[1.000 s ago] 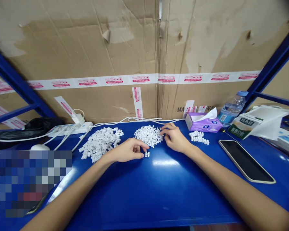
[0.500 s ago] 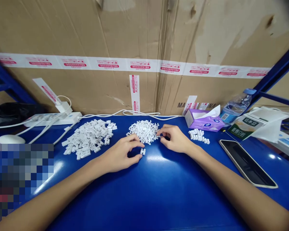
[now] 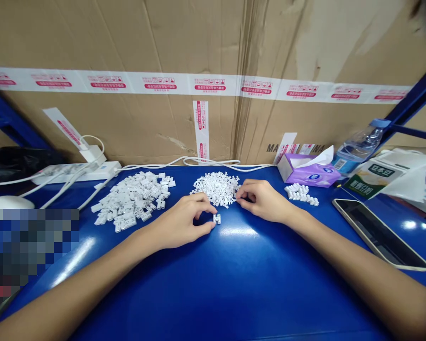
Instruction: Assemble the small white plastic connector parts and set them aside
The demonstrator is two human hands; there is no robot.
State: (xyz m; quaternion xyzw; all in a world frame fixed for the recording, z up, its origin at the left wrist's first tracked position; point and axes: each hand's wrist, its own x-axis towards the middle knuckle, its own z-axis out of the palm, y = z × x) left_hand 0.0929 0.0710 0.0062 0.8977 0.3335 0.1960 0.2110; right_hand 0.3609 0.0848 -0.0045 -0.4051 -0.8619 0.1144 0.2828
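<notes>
Between the thumb and forefinger of my left hand (image 3: pixel 186 220) is a small white plastic piece with dark slots (image 3: pixel 217 219), held just above or on the blue tabletop. My right hand (image 3: pixel 261 199) is pinched at the right edge of a pile of tiny white plastic parts (image 3: pixel 215 187); whatever its fingertips hold is too small to make out. To the left of my left hand lies a larger heap of white rectangular plastic pieces (image 3: pixel 133 199). A small group of white pieces (image 3: pixel 301 194) rests beyond my right wrist.
At the right are a purple tissue pack (image 3: pixel 314 175), a plastic bottle (image 3: pixel 358 147), a green and white carton (image 3: pixel 372 177) and a phone (image 3: pixel 379 234). A power strip (image 3: pixel 74 173) with white cables lies back left. Cardboard (image 3: pixel 145 123) stands behind the blue table (image 3: pixel 213 293).
My right thumb and fingertips have drawn together at the edge of the tiny-parts pile. My left hand still holds the slotted piece. The whole view has shifted slightly.
</notes>
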